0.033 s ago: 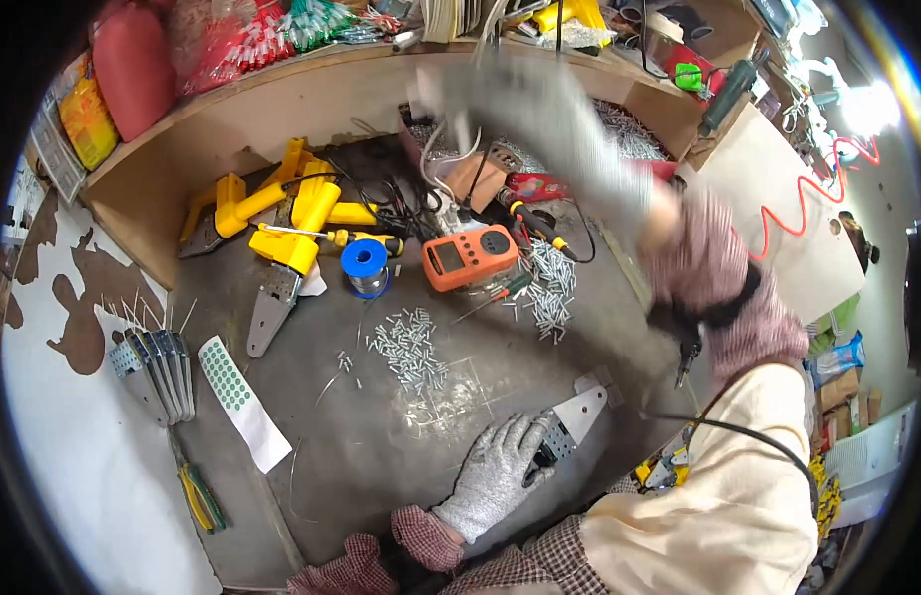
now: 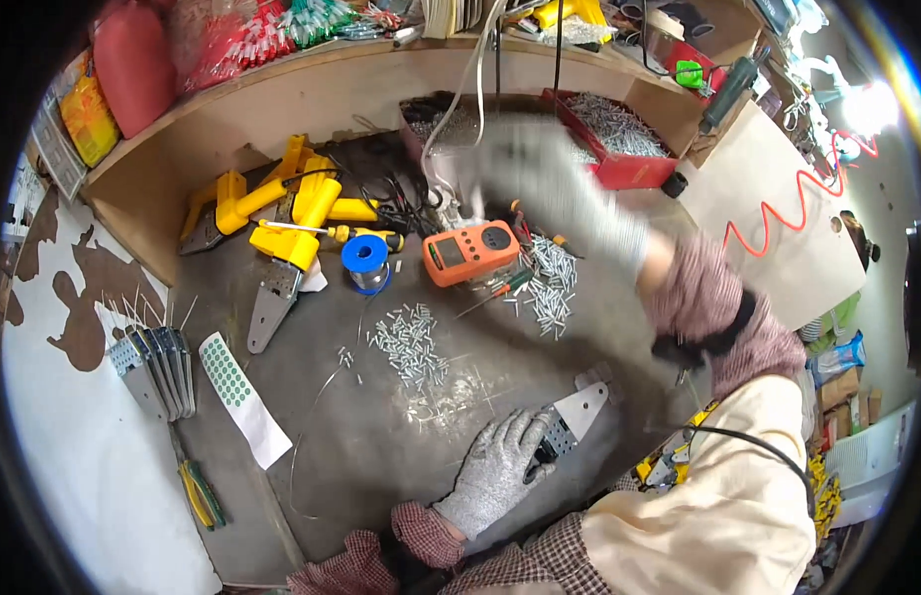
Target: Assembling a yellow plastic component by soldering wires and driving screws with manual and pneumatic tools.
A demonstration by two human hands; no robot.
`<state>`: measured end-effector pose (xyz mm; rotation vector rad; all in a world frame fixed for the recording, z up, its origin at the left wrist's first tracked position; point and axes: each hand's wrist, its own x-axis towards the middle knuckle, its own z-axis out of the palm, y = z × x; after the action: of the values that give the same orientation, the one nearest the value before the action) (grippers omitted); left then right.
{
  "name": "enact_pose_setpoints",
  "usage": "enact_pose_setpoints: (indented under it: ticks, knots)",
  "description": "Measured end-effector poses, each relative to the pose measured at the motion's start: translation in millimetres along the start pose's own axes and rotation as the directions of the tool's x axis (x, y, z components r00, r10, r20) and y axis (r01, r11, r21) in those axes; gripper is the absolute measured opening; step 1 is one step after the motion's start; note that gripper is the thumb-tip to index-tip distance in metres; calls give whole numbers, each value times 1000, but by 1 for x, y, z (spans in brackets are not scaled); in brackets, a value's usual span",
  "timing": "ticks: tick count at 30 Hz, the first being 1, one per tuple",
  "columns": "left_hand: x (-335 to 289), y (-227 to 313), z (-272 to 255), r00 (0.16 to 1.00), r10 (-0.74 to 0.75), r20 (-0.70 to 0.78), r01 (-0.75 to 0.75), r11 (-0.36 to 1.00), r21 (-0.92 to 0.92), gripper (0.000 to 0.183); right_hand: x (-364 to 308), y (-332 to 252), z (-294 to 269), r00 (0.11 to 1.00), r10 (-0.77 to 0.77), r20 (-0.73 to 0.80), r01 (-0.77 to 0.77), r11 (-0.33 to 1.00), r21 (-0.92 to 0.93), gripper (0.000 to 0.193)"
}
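My left hand [image 2: 492, 476], in a grey glove, lies on the table at the near middle. Its fingers and thumb hold the near end of a tapered metal plate [image 2: 579, 413] with small holes and a dark part. My gloved right hand [image 2: 555, 188] is smeared by motion above the back of the table, so its fingers cannot be made out. It hangs nearest the orange meter [image 2: 470, 254] and a pale cable [image 2: 479, 84]. Small metal pins [image 2: 409, 347] lie in a loose pile beyond my left hand, and a second pile [image 2: 552, 288] lies beside the meter.
A blue solder spool [image 2: 365, 258] and yellow-handled tools [image 2: 297, 243] stand back left. Red bins of metal pins [image 2: 634, 173] sit at the back right. On the left are a sticker sheet [image 2: 244, 402], several stacked plates [image 2: 158, 372] and pliers [image 2: 201, 496]. A black cable [image 2: 748, 433] crosses at right.
My right hand has come down and nearer from the back shelf edge, uncovering the red bins. The orange meter has shifted very slightly. My left hand and the metal plate stay in place.
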<state>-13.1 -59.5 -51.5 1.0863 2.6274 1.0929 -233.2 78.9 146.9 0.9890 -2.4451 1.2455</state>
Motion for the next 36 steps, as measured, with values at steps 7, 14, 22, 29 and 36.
enact_pose_setpoints:
  ticks: [7, 14, 22, 29, 36]
  knots:
    - [16, 1, 11, 999, 51, 8, -51, 999, 6, 77, -140, 89, 59, 898, 378, 225, -356, 925, -134, 32]
    - [9, -3, 4, 999, 35, 21, -36, 998, 50, 86, -123, 88, 57, 972, 92, 217, -15, 944, -329, 33]
    - [1, -2, 20, 994, 101, -40, -101, 995, 0, 85, -2, -49, 34, 894, 319, 316, 108, 530, -841, 24]
    - [3, 4, 13, 997, 42, -72, -48, 995, -85, 83, 275, -116, 40, 903, -429, -12, 377, 806, -456, 32]
    - [4, -13, 37, 971, 141, -194, -153, 987, -45, 84, 377, -65, 68, 878, -261, 400, 475, 570, -671, 32]
